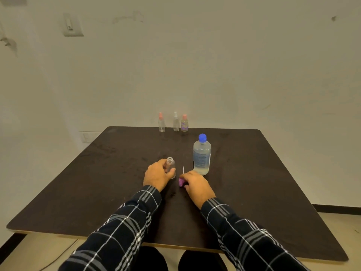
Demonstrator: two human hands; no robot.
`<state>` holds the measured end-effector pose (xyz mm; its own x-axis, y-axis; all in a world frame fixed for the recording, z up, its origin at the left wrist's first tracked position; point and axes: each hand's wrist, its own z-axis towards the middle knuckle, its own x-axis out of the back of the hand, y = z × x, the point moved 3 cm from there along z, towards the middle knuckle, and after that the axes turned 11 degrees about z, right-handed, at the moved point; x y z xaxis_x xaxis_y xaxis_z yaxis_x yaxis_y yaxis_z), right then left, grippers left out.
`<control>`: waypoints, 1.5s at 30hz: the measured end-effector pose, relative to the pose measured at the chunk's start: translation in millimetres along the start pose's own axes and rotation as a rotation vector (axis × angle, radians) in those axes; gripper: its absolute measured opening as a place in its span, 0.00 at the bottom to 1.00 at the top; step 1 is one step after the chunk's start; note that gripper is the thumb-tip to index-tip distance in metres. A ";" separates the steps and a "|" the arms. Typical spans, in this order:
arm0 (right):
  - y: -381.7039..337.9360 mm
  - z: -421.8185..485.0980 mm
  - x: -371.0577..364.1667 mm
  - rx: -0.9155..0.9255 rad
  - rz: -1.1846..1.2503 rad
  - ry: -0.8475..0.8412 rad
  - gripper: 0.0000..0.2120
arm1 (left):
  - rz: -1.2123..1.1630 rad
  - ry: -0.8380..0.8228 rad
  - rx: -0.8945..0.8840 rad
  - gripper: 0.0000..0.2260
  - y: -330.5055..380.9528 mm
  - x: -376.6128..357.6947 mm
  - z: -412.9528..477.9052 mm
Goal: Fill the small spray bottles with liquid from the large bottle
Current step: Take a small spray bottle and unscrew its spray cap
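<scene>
Nearest, two forearms in dark plaid sleeves (125,223) reach in over the near edge of the dark desk (78,182). The hands are apart, each closed on its own thing, roughly midway between the near and far edges.

The left hand (157,176) grips the uncapped small bottle (170,164), fingers and thumb curled round its clear body. The bottle stands upright on the desk with its open neck showing above the hand.

Just beside it, the right hand (195,184) holds the purple spray head (181,182) low at the desk surface, and its thin white dip tube (183,169) sticks up past the fingers.

Slightly farther, near the right hand, the large bottle (201,155) stands upright with its blue cap (202,137) on and liquid in it.

At the far edge three capped small spray bottles stand upright in a row: a pink-topped one (161,123), a white-topped one (176,122) and another pink-topped one (184,124) with a purple mark.
</scene>
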<state>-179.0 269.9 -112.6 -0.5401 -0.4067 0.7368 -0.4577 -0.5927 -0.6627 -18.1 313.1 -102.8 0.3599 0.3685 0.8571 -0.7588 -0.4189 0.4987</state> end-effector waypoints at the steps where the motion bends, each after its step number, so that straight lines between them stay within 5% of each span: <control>1: -2.3 0.1 4.0 0.015 -0.027 -0.031 0.09 | -0.001 -0.004 0.004 0.17 0.2 -0.8 -0.1; 3: -5.9 -2.1 16.0 0.074 -0.078 0.085 0.13 | -0.014 -0.015 0.015 0.17 0.4 -2.1 0.6; 5: -8.3 -10.9 32.6 0.141 -0.025 0.409 0.13 | -0.034 -0.033 0.021 0.16 -0.4 -2.7 3.4; 9: 6.6 -10.7 66.9 -0.050 0.436 0.845 0.12 | -0.051 -0.060 0.015 0.16 -0.6 0.3 8.4; 15: 21.4 31.6 90.7 -0.113 0.687 0.698 0.20 | -0.012 -0.069 -0.014 0.16 -1.3 -1.4 9.8; 25: 13.8 52.0 89.0 -0.049 0.585 0.611 0.12 | -0.001 -0.073 -0.019 0.17 -2.4 -2.3 7.7; 30: 12.5 48.1 84.3 -0.037 0.588 0.515 0.21 | -0.006 -0.090 -0.002 0.19 -2.1 -3.1 8.1; 34: 11.4 46.5 85.1 -0.080 0.723 0.589 0.21 | -0.011 -0.091 0.003 0.19 -1.4 -3.1 7.8; 45: 6.6 50.3 85.1 -0.044 0.632 0.649 0.14 | -0.024 -0.077 -0.004 0.15 -0.3 -1.9 6.4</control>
<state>-192.4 196.5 -47.5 -0.9856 -0.1677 0.0230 0.0394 -0.3596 -0.9323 -15.1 307.2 -103.8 0.4188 0.3138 0.8521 -0.7512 -0.4075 0.5193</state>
